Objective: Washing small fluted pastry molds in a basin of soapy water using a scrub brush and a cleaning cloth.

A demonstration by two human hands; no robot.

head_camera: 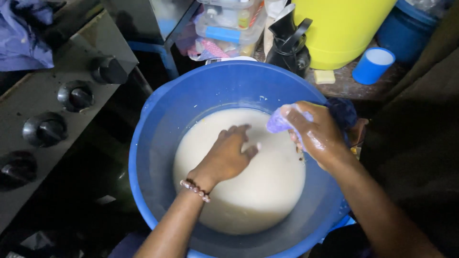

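In the middle of the big blue basin (158,124), the left hand (228,155) rests loose and empty, fingers dipped in the milky white liquid (248,191). Over by the basin's right rim, the right hand (318,136) is clenched tight around a wet purple-blue cloth (282,122). Stove knobs (45,129) sit just off to the left.

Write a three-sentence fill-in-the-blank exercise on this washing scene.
1. The left hand dips into the ____ liquid.
2. The right hand squeezes a wet ____ over the blue basin.
3. A beaded ____ circles the left wrist.

Missing words: milky white; cloth; bracelet.
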